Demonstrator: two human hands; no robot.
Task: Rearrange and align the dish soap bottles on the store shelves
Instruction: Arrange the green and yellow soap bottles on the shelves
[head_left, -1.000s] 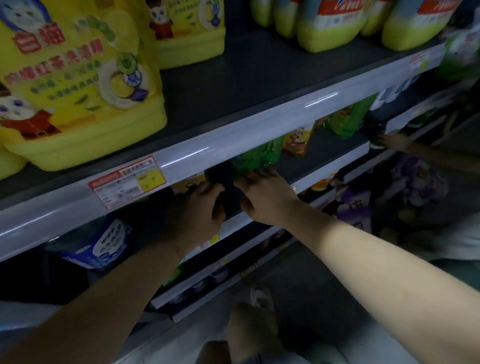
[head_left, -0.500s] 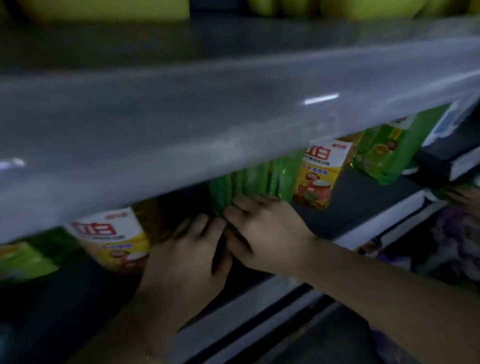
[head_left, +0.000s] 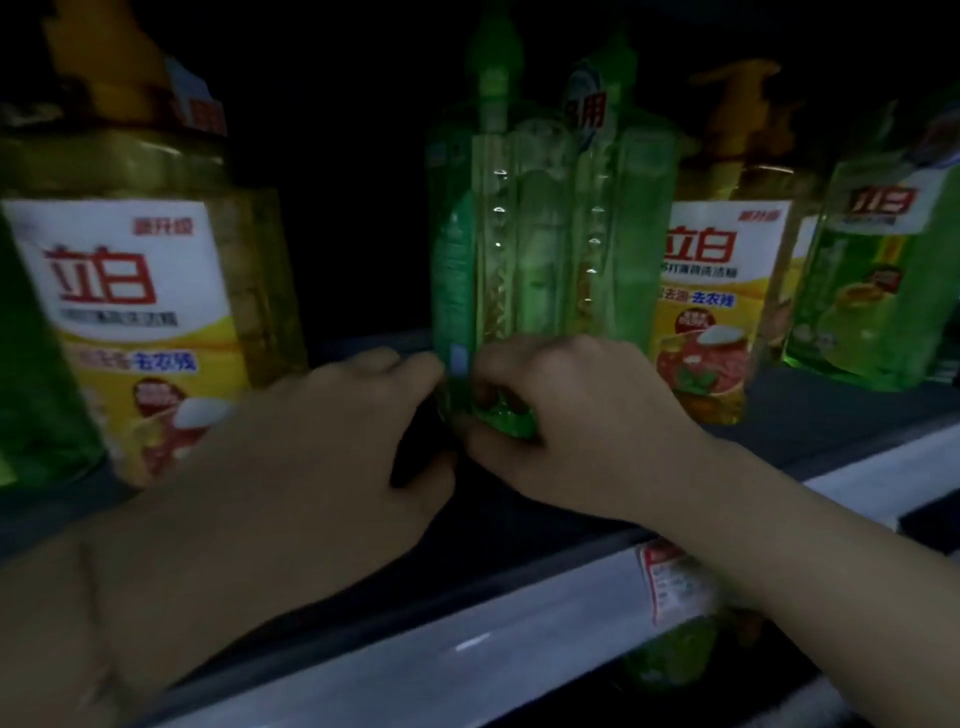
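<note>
hands are both down at the foot of the middle green bottle (head_left: 545, 249), which stands upright on the dark shelf (head_left: 831, 410), a little back from the front. i think the step now is turning or sliding this one bottle so it lines up with the rest. its label seems to face to the side, not to the front like the others. going from the left: the far-left green bottle (head_left: 36, 389) is partly cut off by the edge of the view. just beside it stands the left yellow bottle (head_left: 150, 291), label to the front. after a dark gap comes the left hand (head_left: 322, 441). its fingertips (head_left: 428, 364) touch the low left side of the middle green bottle and its thumb sticks out below. i cannot tell if it grips or only touches. next, the right hand (head_left: 582, 426) has its fingers curled round the bottom of the same bottle, holding it. just beside the bottle, on the right, stands the right yellow bottle (head_left: 722, 301), then the far-right green bottle (head_left: 872, 270), both facing front. below the right arm a price tag (head_left: 670, 582) sits on the white front strip (head_left: 415, 660). the next move likely needs a slow twist with both hands, keeping the bottle upright so it does not bump the one beside it.
</note>
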